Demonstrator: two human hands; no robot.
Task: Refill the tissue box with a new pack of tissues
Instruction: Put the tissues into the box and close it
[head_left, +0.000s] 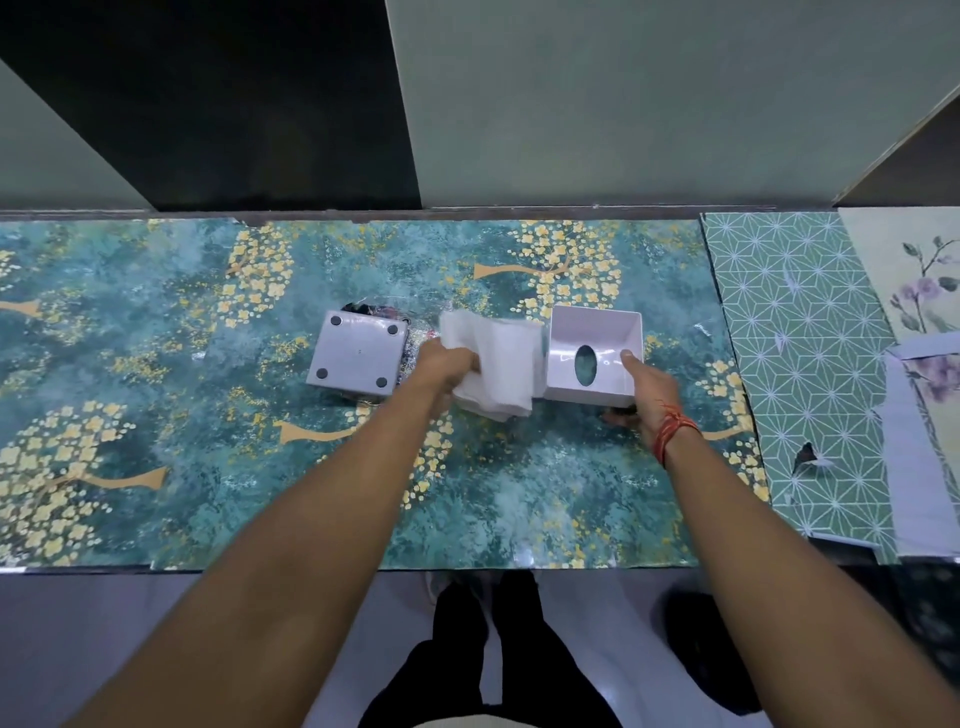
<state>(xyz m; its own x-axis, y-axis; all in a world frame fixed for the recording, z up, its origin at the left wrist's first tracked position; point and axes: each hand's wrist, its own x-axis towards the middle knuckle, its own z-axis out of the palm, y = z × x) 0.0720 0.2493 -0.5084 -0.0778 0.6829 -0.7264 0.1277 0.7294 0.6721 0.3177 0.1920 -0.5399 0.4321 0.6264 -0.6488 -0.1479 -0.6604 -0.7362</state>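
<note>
The white tissue box lies upside down on the table, its open bottom facing up and the oval slot visible through its floor. My right hand grips its near wall, thumb on the inside. My left hand holds a stack of white tissues just left of the box, touching its left wall. The box's square base lid, with black rubber feet at its corners, rests further left. A crumpled clear plastic wrapper peeks out from behind the lid.
A teal floral sheet covers the table. Green geometric paper and pale floral sheets lie at the right. A wall runs along the table's far edge. My legs show below the near edge.
</note>
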